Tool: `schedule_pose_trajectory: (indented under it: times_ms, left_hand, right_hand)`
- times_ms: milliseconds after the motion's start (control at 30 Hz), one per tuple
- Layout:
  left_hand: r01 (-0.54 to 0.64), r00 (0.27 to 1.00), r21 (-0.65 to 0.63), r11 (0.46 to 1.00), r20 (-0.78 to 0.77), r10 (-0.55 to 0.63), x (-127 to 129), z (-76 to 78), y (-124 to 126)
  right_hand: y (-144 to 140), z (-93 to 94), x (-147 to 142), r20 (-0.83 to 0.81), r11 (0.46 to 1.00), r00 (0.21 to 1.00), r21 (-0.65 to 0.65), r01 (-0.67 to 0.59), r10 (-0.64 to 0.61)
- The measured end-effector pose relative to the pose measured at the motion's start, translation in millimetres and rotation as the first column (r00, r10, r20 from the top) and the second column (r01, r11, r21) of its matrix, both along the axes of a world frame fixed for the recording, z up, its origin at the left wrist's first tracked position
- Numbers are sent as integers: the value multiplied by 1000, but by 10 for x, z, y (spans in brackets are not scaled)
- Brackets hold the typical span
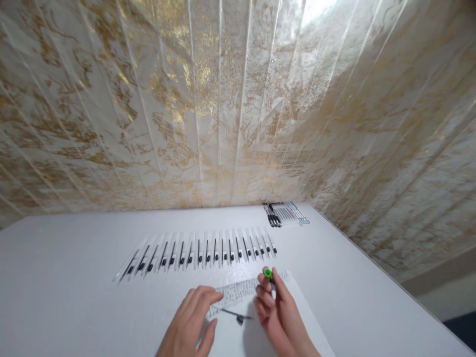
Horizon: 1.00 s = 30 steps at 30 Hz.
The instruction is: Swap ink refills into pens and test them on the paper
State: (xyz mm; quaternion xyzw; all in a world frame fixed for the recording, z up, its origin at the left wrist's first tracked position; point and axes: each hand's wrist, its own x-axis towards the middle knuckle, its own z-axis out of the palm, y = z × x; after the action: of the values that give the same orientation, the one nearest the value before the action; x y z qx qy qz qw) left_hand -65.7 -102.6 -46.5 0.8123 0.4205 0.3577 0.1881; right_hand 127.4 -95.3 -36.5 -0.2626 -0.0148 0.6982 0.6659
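My left hand (195, 317) hovers over the left part of a paper sheet (297, 317), thumb and fingers apart, nothing visibly held. Beside its fingertips lie a thin dark pen refill (231, 312) and a small black pen cap (240, 320), close together on the paper. In my right hand (277, 307), raised over the sheet's right side, the fingers are closed around a small object with a bright green round end (268, 273). A dark part and a pale part of it show between the fingers; its exact kind is unclear.
Several clear pen barrels (201, 248), with dark refills and black caps, form a long row beyond the paper. At the table's back right corner lie black-capped pens (273, 216) and a group of slim sticks (292, 214). A gold-patterned curtain (208, 124) hangs behind the table (55, 277).
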Motion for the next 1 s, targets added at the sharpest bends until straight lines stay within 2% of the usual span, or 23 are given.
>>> schedule_pose_trajectory:
  times_ms: [100,200,267,400,467,533,633,700,800,900,1000]
  left_hand:
    - [38,988,-79,996,-148,-50,64,-25,48]
    - [95,963,-110,989,-243,-120,219,-50,69]
    - [153,938,-83,985,-301,-171,326,-70,87]
    - [214,907,14,977,-375,-193,427,-115,133]
    - [232,924,11,973,-317,-217,411,-102,153]
    - [205,962,-54,977,-170,-212,369,-45,170]
    - [110,989,-213,971,125,-84,298,86,202]
    - [85,960,-282,956,282,-3,260,153,229]
    - [56,898,-350,935,427,106,225,174,265]
    - [-2,842,-416,909,491,226,213,122,277]
    - [-21,821,-406,914,514,247,214,83,271]
  right_hand:
    - [13,56,105,-42,998,997,15,68,-67]
    - [14,41,119,-63,997,995,15,81,-80]
    - [12,16,90,-58,997,996,12,71,-70]
    - [8,-28,21,-26,999,999,-23,43,-44]
    - [3,-38,0,-7,998,999,-39,40,-41]
    - [-6,-41,-16,47,999,998,-27,45,-44]
    - [-25,-48,-42,192,999,980,17,50,-53]
    - [-36,-67,-66,287,999,957,45,30,-41]
    - [-40,-131,-109,394,997,919,70,-14,-15]
    - [-33,-211,-150,434,996,901,82,-43,3]
    - [-28,-260,-177,435,991,900,108,-80,25]
